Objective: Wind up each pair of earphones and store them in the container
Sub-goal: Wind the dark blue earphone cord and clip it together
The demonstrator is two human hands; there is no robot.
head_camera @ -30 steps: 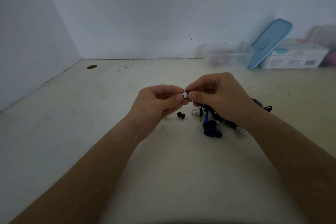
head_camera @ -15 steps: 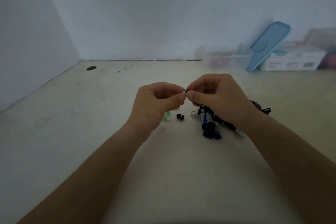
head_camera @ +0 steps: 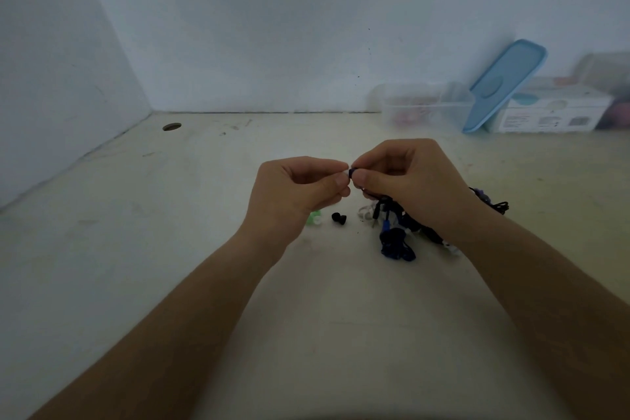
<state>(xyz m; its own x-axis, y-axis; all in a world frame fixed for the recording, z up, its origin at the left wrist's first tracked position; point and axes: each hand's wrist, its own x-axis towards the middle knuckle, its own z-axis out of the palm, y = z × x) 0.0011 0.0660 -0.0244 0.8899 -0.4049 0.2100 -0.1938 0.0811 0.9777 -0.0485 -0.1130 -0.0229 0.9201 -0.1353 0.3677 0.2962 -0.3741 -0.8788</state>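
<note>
Head view, the only one. Both hands are raised over the worktop point(head_camera: 170, 249) at frame centre, fingertips meeting. The left hand point(head_camera: 300, 187) pinches with thumb and forefinger, other fingers curled in; the right hand point(head_camera: 409, 181) pinches likewise. Between them sits one small earbud point(head_camera: 351, 173), dark blue with a pale end; too small to tell which hand holds which part. Its cord drops under the right hand into the earphone tangle point(head_camera: 397, 242), a dark blue, black and white heap lying on the worktop at 5 o'clock from the hands, partly hidden by the right wrist. A loose black ear tip point(head_camera: 338, 217) and a green ear tip point(head_camera: 314, 219) lie just below the left hand. The clear container point(head_camera: 426, 109) stands open at the back wall, at 1 o'clock, well apart from the heap; a blue lid point(head_camera: 504, 82) leans beside it against a white box point(head_camera: 545, 114). Judgement on handling: the earphones look very light, cords limp and prone to snag on one another, buds small and slippery, soft tips apt to pop off. Best hold is on the hard bud body or the plug, drawing one cord free gently, not yanking mid-cord.
</note>
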